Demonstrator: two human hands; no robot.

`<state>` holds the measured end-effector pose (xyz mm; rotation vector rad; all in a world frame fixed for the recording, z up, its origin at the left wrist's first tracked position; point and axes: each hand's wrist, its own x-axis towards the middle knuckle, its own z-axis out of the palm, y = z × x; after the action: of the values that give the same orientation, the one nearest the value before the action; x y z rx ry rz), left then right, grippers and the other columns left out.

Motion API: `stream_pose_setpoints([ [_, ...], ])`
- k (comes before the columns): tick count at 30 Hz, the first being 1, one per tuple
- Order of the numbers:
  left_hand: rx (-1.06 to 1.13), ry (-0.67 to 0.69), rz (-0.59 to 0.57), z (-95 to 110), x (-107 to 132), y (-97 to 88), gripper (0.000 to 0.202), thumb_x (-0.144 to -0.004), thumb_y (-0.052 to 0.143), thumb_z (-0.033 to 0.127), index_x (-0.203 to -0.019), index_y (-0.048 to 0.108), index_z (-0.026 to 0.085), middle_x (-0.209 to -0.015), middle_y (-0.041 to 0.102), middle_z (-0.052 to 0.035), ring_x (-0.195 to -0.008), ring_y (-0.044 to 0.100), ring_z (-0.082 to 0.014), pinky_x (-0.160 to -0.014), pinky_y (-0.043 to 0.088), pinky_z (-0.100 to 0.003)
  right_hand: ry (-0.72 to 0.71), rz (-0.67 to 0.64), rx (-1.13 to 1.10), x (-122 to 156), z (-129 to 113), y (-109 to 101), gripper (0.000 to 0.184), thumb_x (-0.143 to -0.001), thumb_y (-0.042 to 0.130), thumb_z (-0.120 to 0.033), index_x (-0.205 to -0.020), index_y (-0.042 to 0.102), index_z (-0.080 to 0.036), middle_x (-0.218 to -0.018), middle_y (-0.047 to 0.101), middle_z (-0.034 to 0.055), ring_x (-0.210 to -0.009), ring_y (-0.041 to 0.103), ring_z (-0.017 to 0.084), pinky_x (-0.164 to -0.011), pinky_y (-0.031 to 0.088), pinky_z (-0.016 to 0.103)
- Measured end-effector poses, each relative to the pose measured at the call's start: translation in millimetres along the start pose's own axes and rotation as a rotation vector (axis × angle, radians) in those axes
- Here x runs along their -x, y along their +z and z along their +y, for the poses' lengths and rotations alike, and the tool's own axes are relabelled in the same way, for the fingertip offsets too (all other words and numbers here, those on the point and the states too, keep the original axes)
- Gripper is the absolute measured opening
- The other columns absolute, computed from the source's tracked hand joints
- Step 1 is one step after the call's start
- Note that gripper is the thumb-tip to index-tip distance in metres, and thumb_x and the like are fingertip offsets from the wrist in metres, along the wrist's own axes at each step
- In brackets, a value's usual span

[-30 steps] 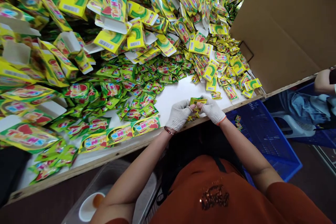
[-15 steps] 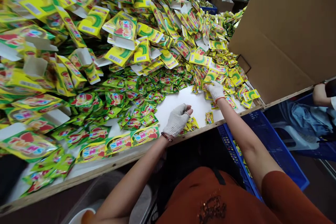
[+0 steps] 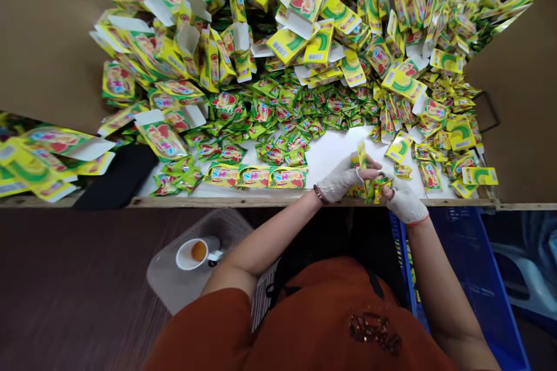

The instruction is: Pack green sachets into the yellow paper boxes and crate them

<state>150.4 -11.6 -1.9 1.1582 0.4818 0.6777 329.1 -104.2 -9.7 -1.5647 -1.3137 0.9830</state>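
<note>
Gathering, it seems: your left hand (image 3: 343,178) pinches one sachet (image 3: 361,155), your right hand (image 3: 404,202) clasps a bunch (image 3: 378,186); line up edges next.

1. White counter (image 3: 326,153), with a wooden strip along its front edge.
2. Left cardboard (image 3: 43,40) and right cardboard (image 3: 522,98) stand as walls at the counter's ends.
3. Dark brown floor (image 3: 65,290) lies below the front edge.
4. Blue crate (image 3: 470,255) sits under the right front corner, with a pale chair (image 3: 531,284) beside it.

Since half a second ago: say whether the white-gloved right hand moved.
Yes: the right hand drew back from the packet pile to the wooden table edge.
</note>
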Motion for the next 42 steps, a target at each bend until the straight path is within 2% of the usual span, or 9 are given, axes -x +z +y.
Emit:
stream_pose_setpoints([
  [2,-0.354,0.034,0.185,1.3,4.2,-11.7,0.051,-0.070,0.075,0.050,-0.105,0.059,0.016,-0.099,0.067,-0.0084,-0.092,0.064,-0.0233,-0.083,0.051,-0.036,0.007,0.072,-0.056,-1.3,-4.9,3.2,0.047,-0.078,0.067,-0.061,-0.106,0.066,-0.022,-0.104,0.070,0.0095,-0.094,0.067,0.026,-0.087,0.057,0.043],
  [4,-0.816,0.031,0.302,0.8,8.1,-22.3,0.049,-0.069,0.076,0.042,-0.106,0.057,0.017,-0.099,0.066,-0.0084,-0.095,0.062,-0.0261,-0.084,0.049,-0.037,0.015,0.248,-0.101,-2.3,-11.4,8.2,0.048,-0.079,0.067,-0.058,-0.110,0.063,-0.021,-0.106,0.070,0.0095,-0.090,0.067,0.023,-0.082,0.058,0.039],
  [6,-1.211,0.019,0.314,-3.0,12.3,-27.5,0.045,-0.070,0.073,0.035,-0.108,0.057,0.017,-0.100,0.065,-0.0099,-0.098,0.061,-0.0289,-0.085,0.047,-0.039,0.026,0.403,-0.139,-3.3,-17.5,16.0,0.053,-0.079,0.067,-0.060,-0.114,0.059,-0.021,-0.106,0.069,0.0096,-0.084,0.068,0.021,-0.072,0.059,0.035],
  [9,-1.477,0.040,0.235,-11.1,18.1,-25.6,0.041,-0.073,0.066,0.031,-0.110,0.057,0.017,-0.098,0.064,-0.0111,-0.093,0.062,-0.0295,-0.080,0.047,-0.039,0.029,0.473,-0.124,-5.9,-21.3,28.3,0.054,-0.079,0.065,-0.061,-0.112,0.056,-0.020,-0.098,0.070,0.0076,-0.075,0.066,0.019,-0.063,0.057,0.031],
  [15,-1.516,0.106,0.139,-11.2,22.4,-18.6,0.044,-0.075,0.064,0.032,-0.114,0.056,0.014,-0.103,0.064,-0.0138,-0.094,0.062,-0.0298,-0.082,0.047,-0.040,0.005,0.254,0.172,-5.0,-20.3,22.4,0.030,-0.084,0.062,-0.048,-0.094,0.061,-0.020,-0.079,0.067,0.0028,-0.071,0.062,0.018,-0.064,0.051,0.031],
  [22,-1.627,0.174,-0.093,-2.1,23.0,-17.6,0.042,-0.076,0.063,0.029,-0.115,0.057,0.014,-0.104,0.064,-0.0146,-0.095,0.060,-0.0311,-0.080,0.044,-0.042,-0.045,-0.051,0.425,-9.1,-34.5,8.1,0.015,-0.082,0.059,-0.033,-0.080,0.063,-0.019,-0.074,0.063,-0.0003,-0.073,0.057,0.017,-0.068,0.041,0.029],
  [29,-1.606,0.169,-0.047,-7.2,21.4,-10.1,0.039,-0.079,0.060,0.029,-0.114,0.058,0.012,-0.105,0.064,-0.0165,-0.096,0.060,-0.0324,-0.081,0.045,-0.043,-0.005,0.251,0.325,-9.5,-29.0,32.1,0.022,-0.086,0.055,-0.040,-0.078,0.057,-0.020,-0.072,0.061,0.0019,-0.071,0.056,0.017,-0.066,0.042,0.029],
  [35,-1.487,0.142,-0.016,-9.0,23.4,-18.0,0.042,-0.075,0.063,0.029,-0.114,0.059,0.014,-0.105,0.066,-0.0132,-0.097,0.062,-0.0292,-0.084,0.047,-0.039,0.007,0.250,0.246,-3.6,-21.9,26.1,0.029,-0.084,0.057,-0.050,-0.080,0.056,-0.021,-0.074,0.063,0.0024,-0.071,0.056,0.018,-0.067,0.046,0.030],
  [42,-1.446,0.081,0.027,-7.5,25.3,-16.6,0.043,-0.074,0.064,0.030,-0.115,0.059,0.018,-0.103,0.065,-0.0106,-0.094,0.063,-0.0275,-0.081,0.049,-0.037,0.146,0.499,0.018,-0.6,-15.5,33.9,0.040,-0.085,0.051,-0.063,-0.090,0.047,-0.023,-0.067,0.051,-0.0019,-0.053,0.045,0.013,-0.049,0.039,0.027],
])
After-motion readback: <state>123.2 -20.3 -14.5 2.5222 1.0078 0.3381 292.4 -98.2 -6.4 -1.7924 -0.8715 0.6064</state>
